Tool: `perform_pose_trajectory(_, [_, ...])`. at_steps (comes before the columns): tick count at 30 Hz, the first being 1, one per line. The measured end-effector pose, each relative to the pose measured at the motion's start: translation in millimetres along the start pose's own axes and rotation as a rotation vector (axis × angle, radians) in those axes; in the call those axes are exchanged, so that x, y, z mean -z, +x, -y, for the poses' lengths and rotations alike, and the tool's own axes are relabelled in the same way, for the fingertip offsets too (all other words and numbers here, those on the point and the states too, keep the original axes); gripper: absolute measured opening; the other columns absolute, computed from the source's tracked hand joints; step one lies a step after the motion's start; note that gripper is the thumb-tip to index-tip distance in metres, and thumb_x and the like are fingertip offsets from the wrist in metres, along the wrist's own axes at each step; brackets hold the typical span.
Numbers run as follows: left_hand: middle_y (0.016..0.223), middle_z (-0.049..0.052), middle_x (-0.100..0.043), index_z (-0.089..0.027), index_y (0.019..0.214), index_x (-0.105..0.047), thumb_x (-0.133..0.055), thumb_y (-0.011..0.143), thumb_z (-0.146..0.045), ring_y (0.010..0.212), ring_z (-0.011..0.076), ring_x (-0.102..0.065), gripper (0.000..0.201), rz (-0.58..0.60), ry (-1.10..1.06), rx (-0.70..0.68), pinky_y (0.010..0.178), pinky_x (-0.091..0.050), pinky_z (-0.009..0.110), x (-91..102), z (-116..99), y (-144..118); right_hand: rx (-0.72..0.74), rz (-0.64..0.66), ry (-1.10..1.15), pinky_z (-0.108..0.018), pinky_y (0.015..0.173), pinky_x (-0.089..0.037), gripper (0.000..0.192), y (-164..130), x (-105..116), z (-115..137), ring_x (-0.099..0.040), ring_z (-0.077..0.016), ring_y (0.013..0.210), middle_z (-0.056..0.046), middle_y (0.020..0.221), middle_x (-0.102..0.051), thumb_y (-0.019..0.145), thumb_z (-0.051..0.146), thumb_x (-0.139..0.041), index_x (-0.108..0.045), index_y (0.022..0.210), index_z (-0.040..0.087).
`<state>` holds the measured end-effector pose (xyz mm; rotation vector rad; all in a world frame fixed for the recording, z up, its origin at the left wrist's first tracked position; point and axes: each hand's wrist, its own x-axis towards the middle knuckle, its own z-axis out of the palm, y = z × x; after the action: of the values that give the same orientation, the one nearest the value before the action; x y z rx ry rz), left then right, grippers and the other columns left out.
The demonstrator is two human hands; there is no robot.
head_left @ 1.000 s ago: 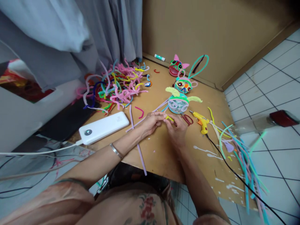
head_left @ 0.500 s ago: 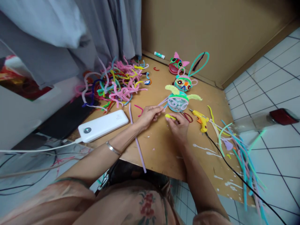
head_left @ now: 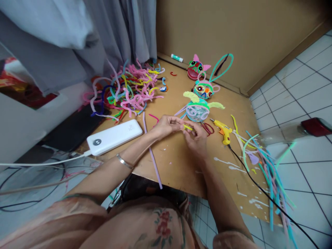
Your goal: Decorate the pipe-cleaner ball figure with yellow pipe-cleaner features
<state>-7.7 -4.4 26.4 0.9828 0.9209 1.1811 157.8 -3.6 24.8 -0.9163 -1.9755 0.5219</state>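
Note:
Between the fingertips of both hands is a short yellow pipe cleaner [head_left: 188, 127]. My left hand [head_left: 168, 126] pinches its left end, fingers closed. My right hand [head_left: 196, 137] is closed on its right part. Just beyond them stands a round figure [head_left: 197, 111] wrapped in lilac and blue pipe cleaners, with pale yellow ear-like pieces on top. Red-handled scissors [head_left: 207, 129] lie right beside my right hand, partly hidden. A long lilac pipe cleaner [head_left: 153, 159] runs under my left forearm, and a magenta piece [head_left: 154, 118] lies behind my left wrist.
A yellow glue gun [head_left: 223, 131] with a black cord lies to the right, near loose pipe cleaners [head_left: 272, 180]. At left are a white power bank [head_left: 115, 137] and a tangled pipe-cleaner heap [head_left: 135, 88]. Two decorated figures [head_left: 203, 90] and a glue stick [head_left: 176, 58] stand farther back.
My left hand has moved right to meet my right hand, and its fingers now also grip the yellow pipe cleaner. The other things on the table stay put.

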Motion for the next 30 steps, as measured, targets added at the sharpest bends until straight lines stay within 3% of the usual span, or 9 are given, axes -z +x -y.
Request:
perform_pose_trajectory(3, [0.062, 0.000, -0.066, -0.011, 0.077, -0.070, -0.088, 0.052, -0.028, 0.057, 0.0086, -0.056, 0.035, -0.009, 0.055, 0.012, 0.059, -0.042, 0.021, 0.3, 2.6, 1.5, 0.064, 0.019, -0.138, -0.033, 0.073, -0.051, 0.019, 0.3, 5.7, 0.6, -0.061, -0.0186, 0.081, -0.006, 0.091, -0.067, 0.094, 0.026, -0.049, -0.066, 0.102, 0.021])
perform_pose_trajectory(6, [0.060, -0.002, -0.063, -0.011, 0.076, -0.071, -0.086, 0.054, -0.025, 0.052, 0.0061, -0.051, 0.030, -0.003, 0.139, 0.042, 0.053, -0.037, 0.019, -1.0, 4.3, 1.8, 0.124, 0.055, -0.285, -0.034, 0.076, -0.048, 0.028, 0.5, 9.7, -1.9, -0.058, -0.0196, 0.081, -0.006, 0.083, -0.062, 0.099, 0.028, -0.041, -0.066, 0.089, 0.021])
perform_pose_trajectory(10, [0.060, -0.003, -0.061, -0.011, 0.078, -0.069, -0.085, 0.055, -0.022, 0.053, 0.0057, -0.051, 0.030, 0.009, 0.135, 0.031, 0.054, -0.038, 0.018, -2.2, 5.7, 1.3, 0.141, 0.027, -0.355, -0.034, 0.075, -0.045, 0.031, 0.8, 11.9, -2.8, -0.056, -0.0200, 0.080, -0.006, 0.082, -0.061, 0.101, 0.029, -0.038, -0.064, 0.086, 0.021])
perform_pose_trajectory(16, [0.065, -0.003, -0.058, -0.012, 0.088, -0.067, -0.078, 0.060, -0.022, 0.056, 0.0061, -0.050, 0.032, 0.059, 0.192, -0.027, 0.056, -0.038, 0.019, -2.1, 14.0, 0.4, 0.167, -0.049, -0.307, -0.032, 0.074, -0.045, 0.026, 2.5, 13.8, 2.2, -0.057, -0.0196, 0.080, -0.005, 0.079, -0.062, 0.099, 0.024, -0.041, -0.062, 0.083, 0.021])
perform_pose_trajectory(23, [0.054, -0.008, -0.042, -0.013, 0.071, -0.064, -0.070, 0.064, -0.021, 0.049, 0.0051, -0.035, 0.012, 0.072, 0.411, -0.078, 0.050, -0.025, 0.021, -7.2, 15.2, -6.0, 0.165, 0.079, -0.212, -0.032, 0.072, -0.045, 0.026, 2.0, 10.1, 0.4, -0.058, -0.0186, 0.078, -0.004, 0.080, -0.062, 0.098, 0.024, -0.043, -0.064, 0.084, 0.021])
perform_pose_trajectory(27, [0.055, -0.007, -0.044, -0.014, 0.068, -0.060, -0.072, 0.067, -0.027, 0.050, 0.0051, -0.035, 0.017, 0.112, 0.343, -0.080, 0.050, -0.024, 0.020, -4.6, 16.9, -3.5, 0.159, 0.026, -0.209, -0.032, 0.072, -0.046, 0.025, 3.0, 11.6, 0.2, -0.058, -0.0179, 0.078, -0.003, 0.079, -0.062, 0.098, 0.025, -0.045, -0.064, 0.082, 0.021])
perform_pose_trajectory(30, [0.057, -0.006, -0.050, -0.013, 0.080, -0.063, -0.076, 0.064, -0.029, 0.050, 0.0051, -0.040, 0.026, 0.133, 0.232, -0.035, 0.049, -0.027, 0.019, -6.4, 18.1, -1.9, 0.130, 0.020, -0.192, -0.033, 0.073, -0.047, 0.023, 3.8, 12.5, 0.7, -0.059, -0.0185, 0.079, -0.004, 0.080, -0.064, 0.097, 0.026, -0.046, -0.065, 0.085, 0.022])
